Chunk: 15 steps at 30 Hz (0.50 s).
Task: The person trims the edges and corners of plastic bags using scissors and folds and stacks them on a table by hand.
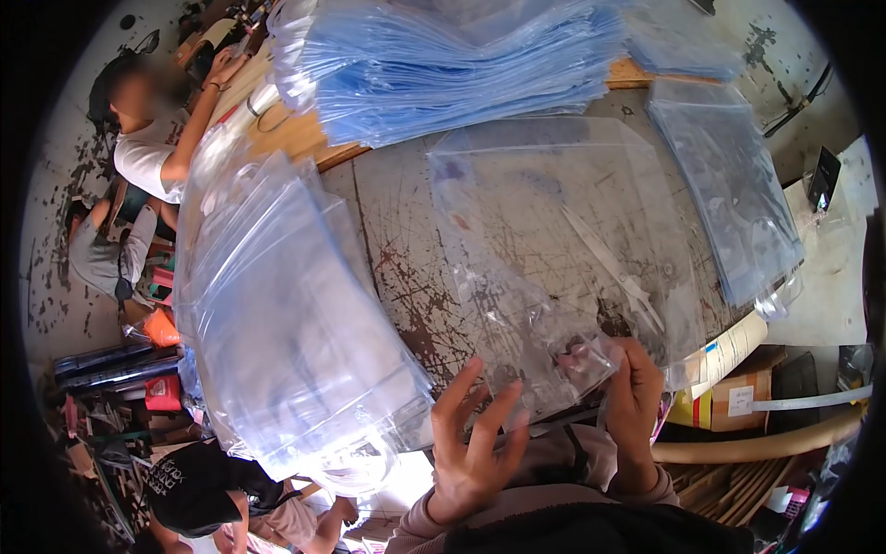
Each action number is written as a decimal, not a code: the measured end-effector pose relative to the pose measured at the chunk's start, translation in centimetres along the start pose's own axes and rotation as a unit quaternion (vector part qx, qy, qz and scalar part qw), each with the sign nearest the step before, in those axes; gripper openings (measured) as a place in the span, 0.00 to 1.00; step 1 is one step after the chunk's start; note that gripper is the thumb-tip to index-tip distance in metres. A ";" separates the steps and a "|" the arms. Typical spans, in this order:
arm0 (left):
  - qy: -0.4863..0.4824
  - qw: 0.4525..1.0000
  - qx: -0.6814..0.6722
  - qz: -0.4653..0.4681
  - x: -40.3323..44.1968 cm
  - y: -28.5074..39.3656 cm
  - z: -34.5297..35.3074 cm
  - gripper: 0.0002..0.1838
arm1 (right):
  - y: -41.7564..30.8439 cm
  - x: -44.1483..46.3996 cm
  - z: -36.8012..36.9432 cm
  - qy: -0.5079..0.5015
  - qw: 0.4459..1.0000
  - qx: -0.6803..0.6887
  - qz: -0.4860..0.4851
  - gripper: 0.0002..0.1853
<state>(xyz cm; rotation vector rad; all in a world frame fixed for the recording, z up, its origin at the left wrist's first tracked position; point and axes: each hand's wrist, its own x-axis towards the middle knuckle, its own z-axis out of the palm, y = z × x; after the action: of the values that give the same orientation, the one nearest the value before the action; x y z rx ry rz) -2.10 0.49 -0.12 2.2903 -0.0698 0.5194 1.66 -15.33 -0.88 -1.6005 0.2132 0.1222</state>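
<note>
A clear plastic bag (554, 212) lies spread across the worn tabletop, its near end bunched and crinkled between my hands. My right hand (637, 397) pinches that near end between thumb and fingers. With its fingers spread, my left hand (475, 452) is at the bag's near left part; whether the fingertips press on the plastic is hard to see. A pair of scissors (632, 291) shows through the clear plastic, blades pointing away from me. Left of my left hand lies a fanned pile of clear plastic bags (286, 305).
A thick stack of bluish plastic bags (461, 74) stands at the back. Another pile (729, 185) lies at the right, near a phone (821, 180). Two co-workers (152, 138) (120, 240) sit at the left; a person in a black cap (194, 485) is below. A cardboard box (738, 402) stands at lower right.
</note>
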 end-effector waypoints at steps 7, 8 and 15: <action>0.020 0.998 -0.058 -0.004 -0.8 -2.0 0.5 0.26 | -6.7 -0.5 -2.4 -0.185 0.930 -0.059 -0.312 0.33; -0.003 0.990 -0.136 -0.043 -1.1 -2.1 0.4 0.31 | -8.2 -0.2 -2.8 -0.207 0.905 -0.157 -0.337 0.36; -0.015 0.902 -0.335 -0.273 -2.8 -1.4 0.0 0.38 | -3.8 0.5 -0.6 -0.437 0.736 -0.420 -0.301 0.30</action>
<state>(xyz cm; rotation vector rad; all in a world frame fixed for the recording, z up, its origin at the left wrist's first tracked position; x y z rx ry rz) -4.35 1.12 -2.14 1.5393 0.3256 0.1241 2.88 -15.82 2.76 -2.2184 -1.2686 0.5025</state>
